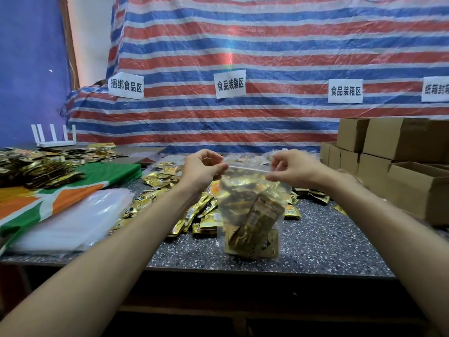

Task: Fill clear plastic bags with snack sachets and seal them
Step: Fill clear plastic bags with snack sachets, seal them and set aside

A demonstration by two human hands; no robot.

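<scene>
- Above the speckled worktop (328, 239), the clear zip bag (252, 190) hangs upright, so its load of gold sachets (255, 229) sinks to the bottom, away from the mouth.
- At the bag's top edge, the left hand (202, 167) pinches the left end with curled fingers and the right hand (289, 170) pinches the right end. The edge is drawn straight between them.
- That stretch likely serves to line up the closure strip for pressing shut. Whether any of it is already closed is too faint to tell.
- Just behind the bag, loose sachets (170, 207) lie heaped on the worktop, within easy reach for filling.
- To the left, empty clear bags (73, 220) sit stacked on a green and orange cloth (116, 172).
- At the right, cardboard boxes (388, 164) stand ready, probably for sealed bags.
</scene>
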